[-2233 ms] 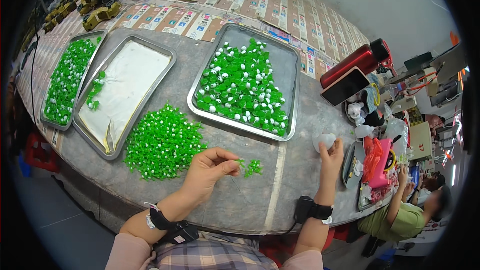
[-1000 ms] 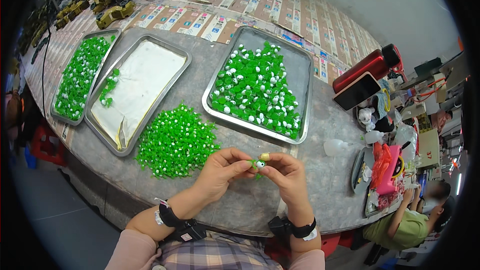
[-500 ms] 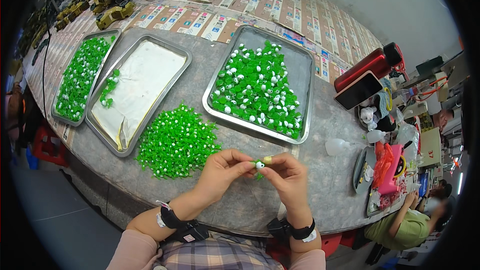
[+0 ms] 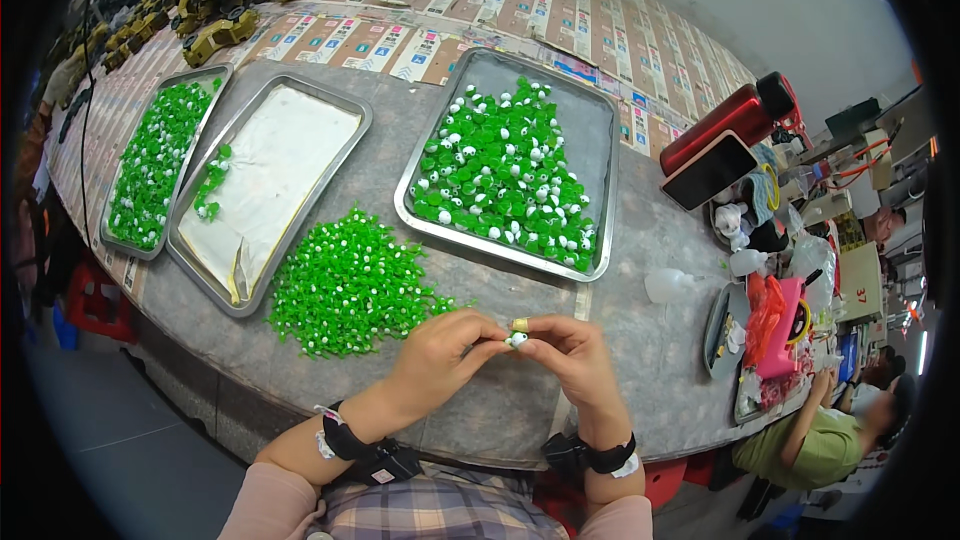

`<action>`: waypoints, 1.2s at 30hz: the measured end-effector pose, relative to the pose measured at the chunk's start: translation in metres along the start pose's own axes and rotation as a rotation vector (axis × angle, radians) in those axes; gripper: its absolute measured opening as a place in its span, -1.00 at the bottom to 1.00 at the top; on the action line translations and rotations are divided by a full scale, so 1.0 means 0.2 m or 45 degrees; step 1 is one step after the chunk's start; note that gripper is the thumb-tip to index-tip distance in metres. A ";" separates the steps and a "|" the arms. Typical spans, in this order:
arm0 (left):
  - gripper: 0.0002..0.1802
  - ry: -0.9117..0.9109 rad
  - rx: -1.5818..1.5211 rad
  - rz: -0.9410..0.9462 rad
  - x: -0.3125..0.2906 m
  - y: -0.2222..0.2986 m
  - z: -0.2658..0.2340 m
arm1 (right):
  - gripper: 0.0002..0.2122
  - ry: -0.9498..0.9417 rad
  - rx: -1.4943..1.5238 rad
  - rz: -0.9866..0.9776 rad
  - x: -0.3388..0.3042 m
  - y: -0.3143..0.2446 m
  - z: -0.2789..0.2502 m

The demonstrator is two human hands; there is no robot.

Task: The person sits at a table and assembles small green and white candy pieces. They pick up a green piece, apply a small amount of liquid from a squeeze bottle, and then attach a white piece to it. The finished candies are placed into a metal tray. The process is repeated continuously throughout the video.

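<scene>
Head view: the left hand (image 4: 440, 352) and the right hand (image 4: 572, 355) meet fingertip to fingertip above the near edge of the grey table (image 4: 640, 340). Between them sits a small green-and-white plastic piece (image 4: 516, 340), pinched narrowly from both sides by thumbs and forefingers; a yellowish bit shows just above it, possibly a ring or a second part, too small to tell. Just left of the left hand lies a loose heap of green pieces (image 4: 350, 285) on the table. Beyond the hands a steel tray (image 4: 596, 155) holds more green pieces with white caps. To the left, a lined tray (image 4: 330, 175) carries only a few green pieces, and a third tray (image 4: 205, 90) beside it is full of them. A red bottle (image 4: 725, 120) and a phone (image 4: 710, 172) lie at the right.
</scene>
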State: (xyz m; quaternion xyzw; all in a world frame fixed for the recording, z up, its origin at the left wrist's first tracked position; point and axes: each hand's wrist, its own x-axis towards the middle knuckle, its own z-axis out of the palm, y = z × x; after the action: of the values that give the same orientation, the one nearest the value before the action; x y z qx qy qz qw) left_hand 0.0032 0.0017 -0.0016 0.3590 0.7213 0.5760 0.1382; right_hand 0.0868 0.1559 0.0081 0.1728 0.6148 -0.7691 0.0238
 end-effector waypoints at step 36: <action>-0.83 -0.225 -0.210 0.079 0.00 0.08 -0.01 | -0.84 -0.264 0.431 0.170 -0.03 0.01 -0.03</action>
State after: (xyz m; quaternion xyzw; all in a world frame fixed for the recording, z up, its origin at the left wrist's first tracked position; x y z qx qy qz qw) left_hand 0.0077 0.0022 0.0138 0.4181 0.6451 0.6033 0.2123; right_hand 0.0948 0.1592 0.0066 0.1348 0.4584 -0.8717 0.1085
